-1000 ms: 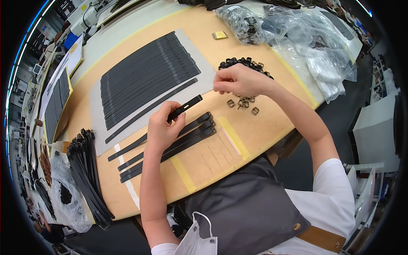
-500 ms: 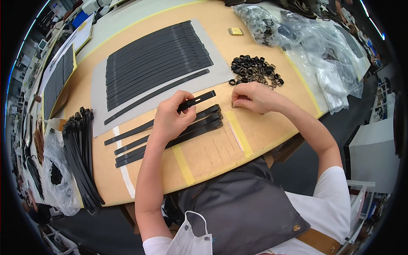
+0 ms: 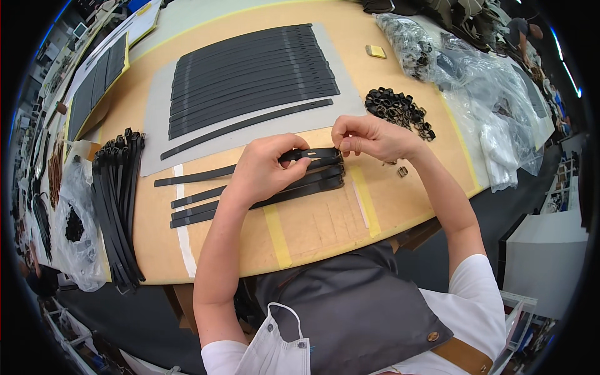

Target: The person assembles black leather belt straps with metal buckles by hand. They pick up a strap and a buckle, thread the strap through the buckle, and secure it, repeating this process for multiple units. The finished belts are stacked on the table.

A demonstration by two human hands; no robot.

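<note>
My left hand (image 3: 265,167) pinches a black strap (image 3: 322,152) near its slotted end, with the slot facing up. At the tip of that strap, my right hand (image 3: 374,137) has its thumb and fingertips pressed together on a small metal buckle (image 3: 339,150), mostly hidden by the fingers. Below the held strap lie several black straps with buckles (image 3: 197,214) at their right ends, partly under my left hand and forearm. One loose buckle (image 3: 402,172) rests on the table, below my right wrist.
Rows of flat black straps (image 3: 250,78) cover a grey board, with a single strap (image 3: 247,128) in front. Black loops and buckles (image 3: 400,111) are heaped at right, by clear plastic bags (image 3: 475,94). A bundle of buckled straps (image 3: 119,200) hangs over the table's left edge.
My right hand has come left to the tip of the strap, bringing a buckle against it. My left hand still grips the strap. A loose buckle now shows on the table.
</note>
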